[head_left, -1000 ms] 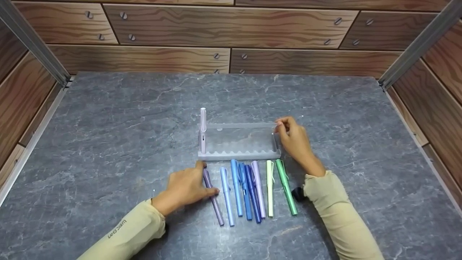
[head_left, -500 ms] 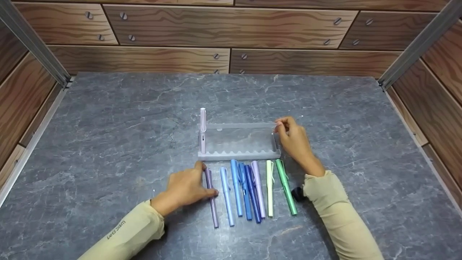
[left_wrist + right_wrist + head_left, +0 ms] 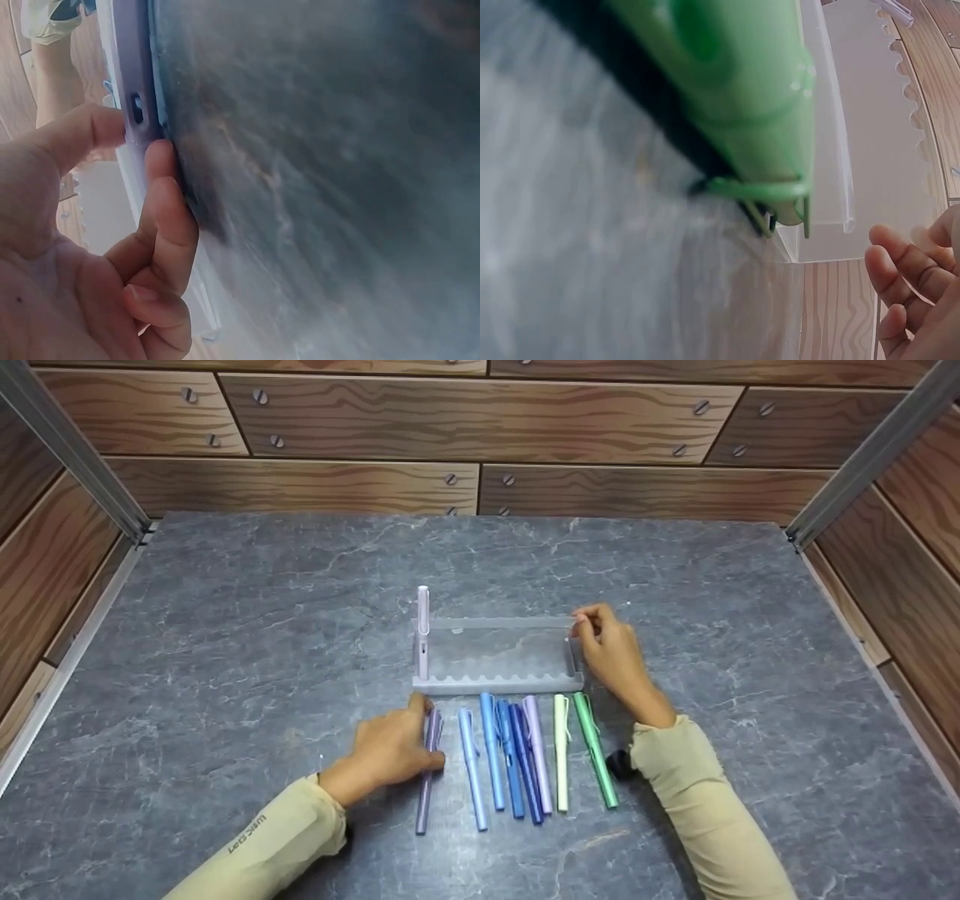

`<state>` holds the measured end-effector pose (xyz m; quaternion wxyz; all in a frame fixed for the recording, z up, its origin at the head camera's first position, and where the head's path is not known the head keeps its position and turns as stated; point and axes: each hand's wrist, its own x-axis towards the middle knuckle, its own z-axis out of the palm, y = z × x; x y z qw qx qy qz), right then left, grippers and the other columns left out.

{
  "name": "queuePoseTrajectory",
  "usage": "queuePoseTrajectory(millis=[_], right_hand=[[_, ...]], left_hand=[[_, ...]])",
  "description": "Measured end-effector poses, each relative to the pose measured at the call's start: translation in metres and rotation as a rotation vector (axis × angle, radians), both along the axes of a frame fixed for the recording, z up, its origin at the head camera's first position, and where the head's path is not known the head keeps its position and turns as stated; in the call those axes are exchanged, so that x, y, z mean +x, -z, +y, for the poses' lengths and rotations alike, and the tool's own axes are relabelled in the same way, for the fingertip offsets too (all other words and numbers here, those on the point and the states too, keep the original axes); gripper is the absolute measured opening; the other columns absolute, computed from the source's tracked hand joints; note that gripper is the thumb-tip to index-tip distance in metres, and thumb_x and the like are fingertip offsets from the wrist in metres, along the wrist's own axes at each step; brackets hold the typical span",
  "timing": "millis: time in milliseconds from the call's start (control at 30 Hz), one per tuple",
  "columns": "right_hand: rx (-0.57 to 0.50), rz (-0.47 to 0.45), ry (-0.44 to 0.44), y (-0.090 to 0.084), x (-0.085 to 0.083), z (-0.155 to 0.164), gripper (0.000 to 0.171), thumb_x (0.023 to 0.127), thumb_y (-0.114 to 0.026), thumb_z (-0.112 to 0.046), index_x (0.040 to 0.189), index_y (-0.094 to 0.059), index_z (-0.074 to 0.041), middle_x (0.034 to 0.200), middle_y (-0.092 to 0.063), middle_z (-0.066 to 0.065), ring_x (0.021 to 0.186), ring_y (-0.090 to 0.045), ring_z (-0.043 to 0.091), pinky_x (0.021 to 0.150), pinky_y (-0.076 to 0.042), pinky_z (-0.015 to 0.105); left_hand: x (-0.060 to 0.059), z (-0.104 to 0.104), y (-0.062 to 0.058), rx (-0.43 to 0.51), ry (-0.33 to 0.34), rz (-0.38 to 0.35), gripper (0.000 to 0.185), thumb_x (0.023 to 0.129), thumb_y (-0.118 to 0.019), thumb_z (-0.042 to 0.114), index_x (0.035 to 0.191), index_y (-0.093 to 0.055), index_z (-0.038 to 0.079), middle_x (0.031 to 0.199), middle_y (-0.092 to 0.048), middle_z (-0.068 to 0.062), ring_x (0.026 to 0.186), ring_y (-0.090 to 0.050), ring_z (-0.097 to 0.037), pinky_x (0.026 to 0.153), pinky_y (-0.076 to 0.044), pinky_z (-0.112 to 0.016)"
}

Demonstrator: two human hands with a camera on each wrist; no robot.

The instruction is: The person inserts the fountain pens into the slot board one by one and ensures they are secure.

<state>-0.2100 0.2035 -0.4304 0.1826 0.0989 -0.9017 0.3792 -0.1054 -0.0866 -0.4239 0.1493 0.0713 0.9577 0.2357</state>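
Observation:
My left hand (image 3: 386, 746) pinches a dark purple pen (image 3: 427, 799) in front of the rack's left end. The left wrist view shows thumb and fingers on either side of this pen (image 3: 136, 67). A translucent pen rack (image 3: 499, 687) with a scalloped front bar stands mid-table. One pale lilac pen (image 3: 423, 637) leans upright in its leftmost notch. My right hand (image 3: 615, 652) holds the rack's far right corner between thumb and curled fingers. Close to the right wrist camera is a green pen (image 3: 735, 82), its clip toward the rack.
In front of the rack lie a light blue pen (image 3: 472, 769), several blue pens (image 3: 514, 769), a lilac pen (image 3: 538, 757), a pale yellow-green pen (image 3: 562, 757) and the green pen (image 3: 598, 757). Wood-patterned panels (image 3: 480, 420) wall the grey marbled table (image 3: 262, 607).
The dark purple pen's lower end has swung left in my left hand, from slanting right to slanting left. My right hand and the rack have stayed in place.

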Motion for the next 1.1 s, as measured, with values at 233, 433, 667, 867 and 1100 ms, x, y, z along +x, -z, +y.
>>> queuePoseTrajectory(millis=[233, 433, 667, 867, 1100], right_hand=[[-0.015, -0.016, 0.004, -0.001, 0.0, 0.001, 0.016, 0.095, -0.051, -0.006, 0.1, -0.064, 0.002, 0.078, -0.071, 0.014, 0.066, -0.058, 0.016, 0.06, -0.039, 0.018], [-0.013, -0.017, 0.001, -0.001, 0.001, 0.001, 0.016, 0.096, -0.051, -0.007, 0.101, -0.063, 0.002, 0.078, -0.071, 0.013, 0.065, -0.056, 0.014, 0.06, -0.039, 0.019], [-0.007, -0.027, 0.002, 0.0, 0.001, 0.002, 0.016, 0.096, -0.051, -0.007, 0.102, -0.063, 0.002, 0.079, -0.071, 0.013, 0.063, -0.057, 0.014, 0.058, -0.038, 0.019], [-0.016, -0.019, 0.002, 0.0, 0.001, 0.002, 0.015, 0.095, -0.051, -0.006, 0.101, -0.063, 0.002, 0.078, -0.071, 0.014, 0.066, -0.059, 0.016, 0.06, -0.039, 0.018], [-0.013, -0.011, -0.001, 0.001, -0.001, 0.001, 0.016, 0.096, -0.051, -0.007, 0.101, -0.064, 0.001, 0.077, -0.071, 0.012, 0.062, -0.052, 0.006, 0.059, -0.039, 0.019]], left_hand=[[-0.002, -0.004, -0.006, 0.021, 0.0, 0.0, 0.067, 0.065, -0.079, 0.031, 0.121, -0.048, 0.014, 0.075, -0.062, -0.002, 0.065, -0.056, -0.022, 0.061, -0.042, -0.038], [-0.003, -0.008, -0.011, 0.094, -0.018, 0.007, 0.066, 0.065, -0.076, 0.026, 0.124, -0.049, 0.015, 0.069, -0.059, 0.002, 0.06, -0.053, -0.017, 0.057, -0.041, -0.034], [-0.004, -0.014, -0.019, 0.209, 0.002, 0.034, 0.063, 0.07, -0.074, 0.02, 0.127, -0.047, 0.02, 0.066, -0.061, 0.006, 0.054, -0.052, -0.012, 0.052, -0.04, -0.03], [-0.005, -0.015, -0.028, 0.266, 0.013, 0.049, 0.064, 0.073, -0.074, 0.02, 0.13, -0.046, 0.025, 0.068, -0.063, 0.008, 0.054, -0.054, -0.011, 0.052, -0.043, -0.029], [-0.01, -0.014, -0.035, 0.324, 0.004, 0.074, 0.065, 0.075, -0.074, 0.018, 0.133, -0.046, 0.025, 0.072, -0.068, 0.008, 0.057, -0.058, -0.01, 0.055, -0.046, -0.03]])
